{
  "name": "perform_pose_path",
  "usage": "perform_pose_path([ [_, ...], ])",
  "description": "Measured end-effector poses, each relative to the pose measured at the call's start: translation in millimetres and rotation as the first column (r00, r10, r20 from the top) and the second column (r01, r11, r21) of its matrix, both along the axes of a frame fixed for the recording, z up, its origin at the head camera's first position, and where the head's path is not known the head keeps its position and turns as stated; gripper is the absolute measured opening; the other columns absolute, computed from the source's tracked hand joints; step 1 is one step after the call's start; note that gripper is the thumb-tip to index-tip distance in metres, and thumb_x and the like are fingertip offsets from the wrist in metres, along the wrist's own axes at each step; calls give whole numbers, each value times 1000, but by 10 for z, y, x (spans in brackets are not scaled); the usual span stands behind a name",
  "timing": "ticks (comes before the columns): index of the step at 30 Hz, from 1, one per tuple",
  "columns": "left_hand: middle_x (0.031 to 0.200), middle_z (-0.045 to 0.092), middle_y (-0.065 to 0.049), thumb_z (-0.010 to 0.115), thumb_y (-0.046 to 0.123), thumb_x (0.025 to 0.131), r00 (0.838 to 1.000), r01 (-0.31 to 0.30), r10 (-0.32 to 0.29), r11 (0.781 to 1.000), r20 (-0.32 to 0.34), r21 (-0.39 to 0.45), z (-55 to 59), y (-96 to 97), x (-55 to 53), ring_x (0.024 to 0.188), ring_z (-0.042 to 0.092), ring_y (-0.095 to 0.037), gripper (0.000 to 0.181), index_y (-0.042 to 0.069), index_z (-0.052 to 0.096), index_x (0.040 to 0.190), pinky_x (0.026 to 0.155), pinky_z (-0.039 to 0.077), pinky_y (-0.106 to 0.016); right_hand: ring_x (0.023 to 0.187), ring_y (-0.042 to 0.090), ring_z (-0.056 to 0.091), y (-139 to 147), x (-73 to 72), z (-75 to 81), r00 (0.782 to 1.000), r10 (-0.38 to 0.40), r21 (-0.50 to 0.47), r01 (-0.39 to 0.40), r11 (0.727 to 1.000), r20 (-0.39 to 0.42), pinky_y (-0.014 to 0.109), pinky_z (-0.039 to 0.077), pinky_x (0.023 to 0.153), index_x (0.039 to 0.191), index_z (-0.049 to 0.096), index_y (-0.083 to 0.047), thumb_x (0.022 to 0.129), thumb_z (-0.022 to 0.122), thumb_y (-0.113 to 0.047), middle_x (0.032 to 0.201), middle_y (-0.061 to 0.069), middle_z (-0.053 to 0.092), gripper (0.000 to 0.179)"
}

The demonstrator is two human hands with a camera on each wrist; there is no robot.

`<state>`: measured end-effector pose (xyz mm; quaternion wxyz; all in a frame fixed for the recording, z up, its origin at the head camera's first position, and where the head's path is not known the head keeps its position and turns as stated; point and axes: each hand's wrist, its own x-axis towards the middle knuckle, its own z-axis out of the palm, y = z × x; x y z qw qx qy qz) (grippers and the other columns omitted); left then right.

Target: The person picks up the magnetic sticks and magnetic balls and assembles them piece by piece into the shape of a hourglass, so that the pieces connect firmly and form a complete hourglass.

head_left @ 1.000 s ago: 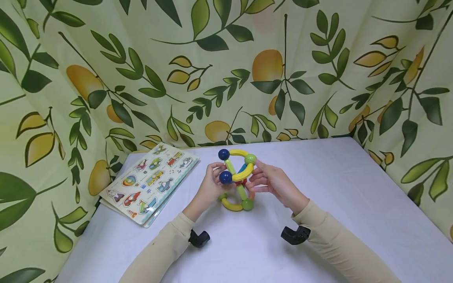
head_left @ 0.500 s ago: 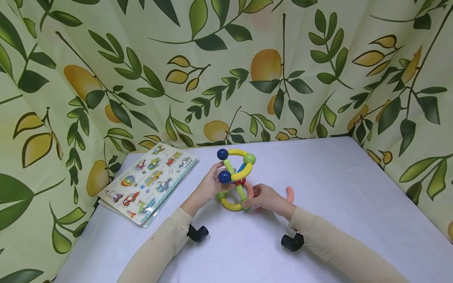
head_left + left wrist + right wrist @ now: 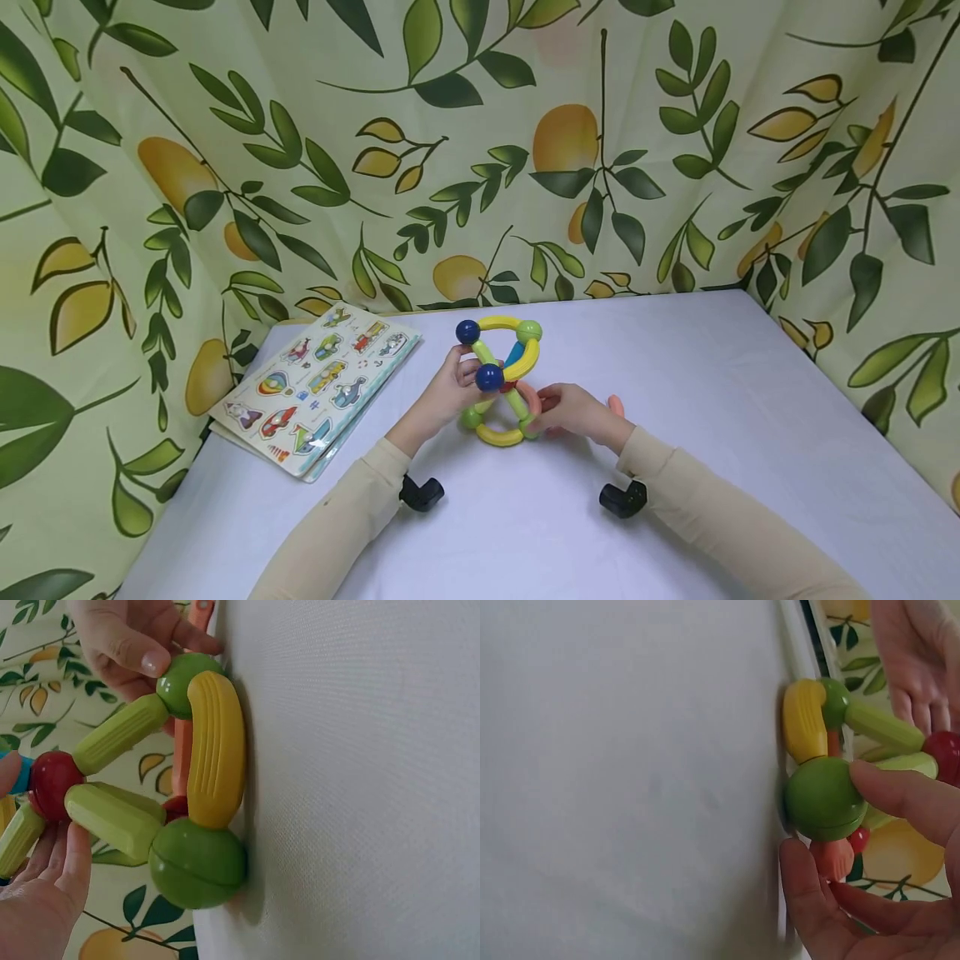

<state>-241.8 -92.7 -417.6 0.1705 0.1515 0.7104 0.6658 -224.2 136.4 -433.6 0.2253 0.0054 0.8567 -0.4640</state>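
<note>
A magnetic stick-and-ball model [image 3: 517,405] stands on the table, built of coloured rods and balls. Two navy balls, a green ball and yellow curved rods form its top; green balls and curved rods make the base. My left hand [image 3: 447,388] grips the model's middle, its thumb and fingers about the red ball [image 3: 56,784]. Low on the other side, my right hand [image 3: 579,413] pinches a green base ball [image 3: 825,796], thumb on top and a finger beneath. A salmon curved rod [image 3: 832,859] joins that ball. The right fingers are partly hidden in the head view.
Picture boards [image 3: 322,383] with vehicle drawings lie stacked at the left. A loose salmon curved stick [image 3: 616,406] lies behind the right wrist. The white-covered table [image 3: 720,367] meets a leaf-patterned curtain [image 3: 480,167] at the back and sides.
My right hand has dropped from the upper green ball to a green base ball. The model has turned slightly, its front navy ball shifting right. My left hand keeps its hold.
</note>
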Motion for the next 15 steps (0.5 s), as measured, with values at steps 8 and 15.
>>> perform_pose_path([
  [8,142,53,-23,69,3,88,1000,-7,6,1000,-8,-5,-14,10,-11,135,52,-34,73,10,26,147,108,48,-38,91,15,67,123,-87,7,999,-36,-31,37,999,27,33,57,89,136,55,0,81,77,-16,124,12,66,61],
  [15,146,54,-14,68,0,89,997,-74,74,997,-26,20,8,-37,-24,133,54,-28,73,13,26,148,113,43,-41,90,14,67,125,-86,6,999,-42,-14,43,999,28,33,55,88,134,57,-2,82,79,-21,122,11,67,60],
])
